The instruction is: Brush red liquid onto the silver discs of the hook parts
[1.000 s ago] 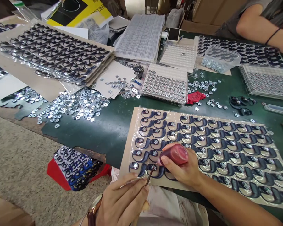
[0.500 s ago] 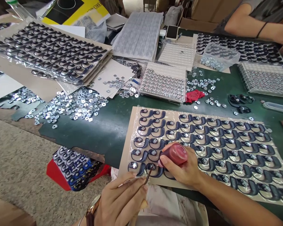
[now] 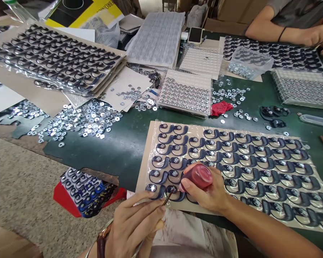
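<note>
My left hand [image 3: 136,218] is closed around a thin, dark pointed tool [image 3: 168,198]; its kind is unclear. The tip rests at or just beside a round, faceted stone set in a dark curved piece [image 3: 173,189] in the bottom row. Wrapped around a red squeeze bottle [image 3: 200,175], my right hand [image 3: 216,195] tilts its nozzle down to the left, close to the same piece. Rows of these dark curved pieces with shiny stones lie under clear film on a cardboard sheet [image 3: 144,172], beneath both hands.
Loose metal washers [image 3: 88,118] are scattered on the green tabletop [image 3: 118,150]. A tray of clear stones [image 3: 184,93], a red cloth scrap [image 3: 220,107] and a plastic box [image 3: 254,61] stand farther back. Stacked sheets [image 3: 56,61] lie left. Another person's arm [image 3: 271,28] is at the far right.
The tool tip has shifted slightly down and left with my left hand. The bottle's nozzle is a little closer to the piece. At the far right, the other person's hands have moved.
</note>
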Tool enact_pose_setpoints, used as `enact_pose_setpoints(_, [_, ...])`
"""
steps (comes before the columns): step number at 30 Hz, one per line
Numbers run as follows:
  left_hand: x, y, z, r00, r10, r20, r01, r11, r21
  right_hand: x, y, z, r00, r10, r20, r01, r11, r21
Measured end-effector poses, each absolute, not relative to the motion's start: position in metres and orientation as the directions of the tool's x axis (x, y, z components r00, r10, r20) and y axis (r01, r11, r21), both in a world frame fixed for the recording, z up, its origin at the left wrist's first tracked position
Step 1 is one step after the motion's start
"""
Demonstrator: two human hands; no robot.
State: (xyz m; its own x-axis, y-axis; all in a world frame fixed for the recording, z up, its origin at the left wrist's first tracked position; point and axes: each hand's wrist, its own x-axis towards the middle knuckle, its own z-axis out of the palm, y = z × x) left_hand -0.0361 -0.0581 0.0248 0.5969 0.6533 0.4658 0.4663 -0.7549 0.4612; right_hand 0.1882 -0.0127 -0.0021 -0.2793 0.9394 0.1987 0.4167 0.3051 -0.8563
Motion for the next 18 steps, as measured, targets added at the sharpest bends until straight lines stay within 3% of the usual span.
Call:
enact_pose_setpoints(8, [-0.039, -0.054, 0.017, 0.456, 0.801, 0.387, 0.484, -0.589, 0.647, 0.186, -0.015, -0.005, -0.299, 0.898, 0.323, 0.376, 0.422, -0.825])
enact_pose_setpoints(18, [-0.039, -0.035, 0.015, 0.377, 0.858, 0.349, 0.425, -0.495, 0.758, 0.190, -0.018, -0.008, -0.457, 0.743, 0.490, 0.330, 0.653, -0.682])
